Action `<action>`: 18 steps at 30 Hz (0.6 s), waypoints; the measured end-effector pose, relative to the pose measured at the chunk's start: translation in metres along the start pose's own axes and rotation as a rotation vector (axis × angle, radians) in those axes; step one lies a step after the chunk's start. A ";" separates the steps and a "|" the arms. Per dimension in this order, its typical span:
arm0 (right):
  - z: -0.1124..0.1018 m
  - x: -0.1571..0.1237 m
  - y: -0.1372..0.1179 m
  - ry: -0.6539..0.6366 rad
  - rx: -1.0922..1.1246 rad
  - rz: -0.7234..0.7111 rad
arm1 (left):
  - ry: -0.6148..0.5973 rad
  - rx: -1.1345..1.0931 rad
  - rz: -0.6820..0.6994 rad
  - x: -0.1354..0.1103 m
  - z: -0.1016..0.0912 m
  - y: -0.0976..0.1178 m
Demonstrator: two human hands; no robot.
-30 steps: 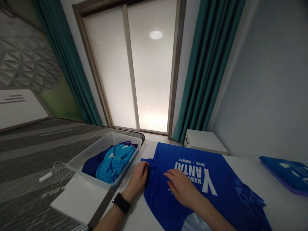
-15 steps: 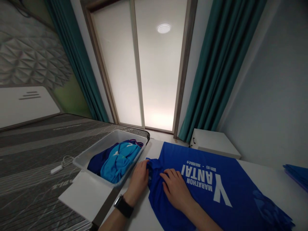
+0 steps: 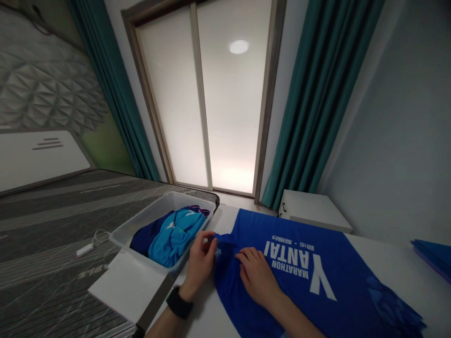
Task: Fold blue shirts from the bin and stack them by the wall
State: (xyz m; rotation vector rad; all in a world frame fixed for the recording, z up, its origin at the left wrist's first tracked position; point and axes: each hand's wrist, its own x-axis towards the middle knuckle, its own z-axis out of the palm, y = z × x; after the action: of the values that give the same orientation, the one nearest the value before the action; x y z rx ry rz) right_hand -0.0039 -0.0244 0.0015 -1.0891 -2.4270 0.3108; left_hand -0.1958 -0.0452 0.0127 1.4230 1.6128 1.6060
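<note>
A blue T-shirt (image 3: 296, 272) with white "YANTAI MARATHON" print lies spread on a white table, its lettering upside down from my side. My left hand (image 3: 202, 256), with a black watch on the wrist, pinches the bunched left edge of the shirt between thumb and fingers. Just to the right, my right hand (image 3: 257, 274) rests palm down on the shirt, its fingers stretched over the cloth near the bunched part. The cloth under my right palm is hidden.
A translucent bin (image 3: 121, 239) holding blue clothes stands left of my hands, beside a grey patterned bed (image 3: 52, 225). Folded blue cloth (image 3: 433, 258) lies at the far right. A white cabinet (image 3: 317, 209) stands beyond the table, and a white cable adapter (image 3: 85, 249) lies on the bed.
My left hand has turned and drawn slightly left, its fingers now pinching the shirt's edge and pulling the bunched cloth a little. My right hand has stayed nearly in place.
</note>
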 end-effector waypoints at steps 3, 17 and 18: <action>-0.002 0.003 0.001 0.045 0.114 0.028 | -0.106 -0.019 0.016 0.002 0.000 0.002; -0.006 0.012 -0.010 0.111 0.319 0.271 | -0.594 -0.067 0.123 -0.007 -0.010 0.025; -0.006 0.013 -0.008 0.113 0.320 0.265 | -0.603 -0.061 0.122 -0.007 -0.009 0.024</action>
State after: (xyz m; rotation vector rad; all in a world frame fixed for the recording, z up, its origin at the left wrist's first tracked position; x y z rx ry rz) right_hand -0.0137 -0.0199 0.0138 -1.2407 -2.0451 0.6781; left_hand -0.1929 -0.0609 0.0345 1.7779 1.1342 1.1111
